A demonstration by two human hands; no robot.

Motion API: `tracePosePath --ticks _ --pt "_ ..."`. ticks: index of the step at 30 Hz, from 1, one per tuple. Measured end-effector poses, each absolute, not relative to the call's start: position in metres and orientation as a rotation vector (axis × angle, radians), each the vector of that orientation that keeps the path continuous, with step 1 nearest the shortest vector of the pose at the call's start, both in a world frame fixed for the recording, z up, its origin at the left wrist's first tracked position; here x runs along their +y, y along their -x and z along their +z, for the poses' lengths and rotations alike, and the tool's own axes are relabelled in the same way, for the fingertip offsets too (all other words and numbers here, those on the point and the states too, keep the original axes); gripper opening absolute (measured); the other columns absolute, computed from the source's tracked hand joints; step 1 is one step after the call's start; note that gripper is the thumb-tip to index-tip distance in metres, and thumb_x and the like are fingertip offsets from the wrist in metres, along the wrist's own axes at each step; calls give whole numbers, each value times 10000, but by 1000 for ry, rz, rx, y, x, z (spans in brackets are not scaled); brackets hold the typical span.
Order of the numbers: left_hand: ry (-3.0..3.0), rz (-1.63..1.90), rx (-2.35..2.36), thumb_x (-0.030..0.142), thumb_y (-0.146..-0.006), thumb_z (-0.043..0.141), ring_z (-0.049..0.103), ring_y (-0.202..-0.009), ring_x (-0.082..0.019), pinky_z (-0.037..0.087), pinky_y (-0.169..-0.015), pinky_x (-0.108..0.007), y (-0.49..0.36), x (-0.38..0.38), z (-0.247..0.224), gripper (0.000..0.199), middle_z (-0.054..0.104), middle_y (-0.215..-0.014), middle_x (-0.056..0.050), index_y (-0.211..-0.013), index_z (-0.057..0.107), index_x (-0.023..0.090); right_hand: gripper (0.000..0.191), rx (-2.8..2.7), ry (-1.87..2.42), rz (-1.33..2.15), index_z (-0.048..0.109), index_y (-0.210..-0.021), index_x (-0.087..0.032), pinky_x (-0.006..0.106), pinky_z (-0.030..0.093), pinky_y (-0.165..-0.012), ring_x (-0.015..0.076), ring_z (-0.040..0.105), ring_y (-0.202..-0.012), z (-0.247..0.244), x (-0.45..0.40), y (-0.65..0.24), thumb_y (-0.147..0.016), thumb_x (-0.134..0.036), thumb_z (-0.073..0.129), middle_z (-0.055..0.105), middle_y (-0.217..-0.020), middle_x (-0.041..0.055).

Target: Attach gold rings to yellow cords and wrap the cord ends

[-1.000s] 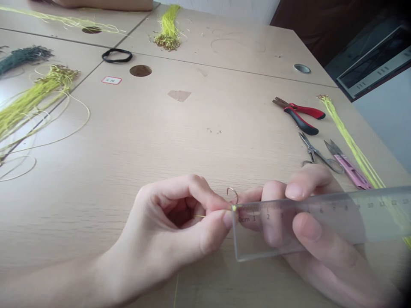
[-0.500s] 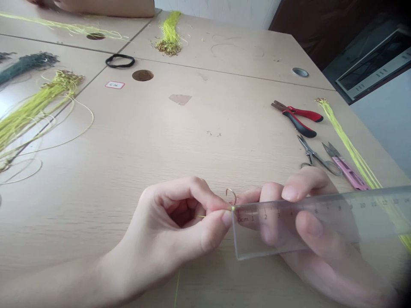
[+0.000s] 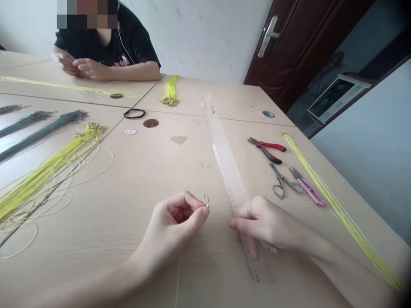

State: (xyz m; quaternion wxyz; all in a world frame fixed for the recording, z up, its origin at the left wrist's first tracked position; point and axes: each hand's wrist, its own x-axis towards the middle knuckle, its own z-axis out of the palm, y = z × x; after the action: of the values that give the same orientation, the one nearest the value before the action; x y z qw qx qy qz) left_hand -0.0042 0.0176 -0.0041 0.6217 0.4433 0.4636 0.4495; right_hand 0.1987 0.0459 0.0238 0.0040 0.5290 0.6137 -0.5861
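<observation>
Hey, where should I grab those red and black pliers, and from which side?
Probably by the spread handles of the pliers, coming from the right: the handles point that way and the jaws point left. The near side looks tighter, since the scissors lie close there.

You can read no word or number here. The clear ruler (image 3: pixel 226 169) in your right hand (image 3: pixel 266 224) carries faint ticks along its edge and a few dark marks toward its near end, but blur keeps you from making out any figure. On the counter (image 3: pixel 138 171), just beside the round hole (image 3: pixel 150 123), lies a small white label (image 3: pixel 130 131) with a red border; it bears a short line of dark writing, too small for you to read. Across from you, the co-worker's black shirt (image 3: pixel 138 40) shows a pink print (image 3: pixel 122 62), partly hidden by the forearm (image 3: pixel 131 72), and you cannot tell what, if anything, it spells.
</observation>
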Motion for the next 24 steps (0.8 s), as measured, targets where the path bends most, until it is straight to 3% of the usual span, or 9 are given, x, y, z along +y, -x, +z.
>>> tracePosePath --ticks 3,9,12,15,18,21,24 --pt "-1060 1027 1093 254 -801 622 344 -522 -61 285 -490 -182 4 18 -1 210 465 -587 51 -642 527 156 463 1987 -1692 -1751 547 -611 -151 143 272 -291 47 393 -294 17 40 -197 -810 -566 498 617 -478 13" --pt "-1147 1004 1134 311 -821 597 329 -530 -83 274 -508 -217 2 17 2 237 414 -583 50 -662 504 162 495 2097 -1743 -1579 513 -599 -163 174 246 -291 56 391 -283 14 34 -189 -855 -571 398 608 -500 14" --pt "-1197 998 1135 315 -830 578 309 -525 -81 256 -504 -220 0 16 5 245 383 -575 58 -664 483 163 538 2196 -1800 -1446 429 -520 -179 205 235 -316 74 375 -306 12 30 -188 -836 -614 396 494 -426 -15" --pt "-1241 981 1131 310 -845 557 289 -520 -79 244 -501 -225 -1 14 7 243 367 -565 62 -673 471 161 589 2317 -1926 -1215 283 -464 -194 242 132 -365 70 259 -343 12 26 -191 -770 -658 478 309 -391 -41" --pt "-1279 960 1119 308 -855 540 291 -526 -78 244 -506 -228 -2 13 9 233 378 -574 60 -692 465 159 585 2413 -2014 -1012 288 -461 -190 264 116 -417 80 218 -397 19 21 -193 -793 -635 470 277 -419 -39" --pt "-1321 911 1067 294 -844 549 339 -573 -83 271 -540 -228 -2 10 8 219 423 -615 43 -696 481 147 438 2566 -1984 -1235 499 -642 -189 237 246 -440 91 350 -464 29 16 -191 -862 -561 427 394 -525 -38" --pt "-1354 838 1001 266 -832 551 350 -583 -90 269 -540 -233 -1 8 7 197 433 -607 37 -687 508 139 279 2611 -1864 -1747 561 -892 -207 212 380 -490 89 480 -550 30 13 -186 -866 -476 494 522 -694 -27"
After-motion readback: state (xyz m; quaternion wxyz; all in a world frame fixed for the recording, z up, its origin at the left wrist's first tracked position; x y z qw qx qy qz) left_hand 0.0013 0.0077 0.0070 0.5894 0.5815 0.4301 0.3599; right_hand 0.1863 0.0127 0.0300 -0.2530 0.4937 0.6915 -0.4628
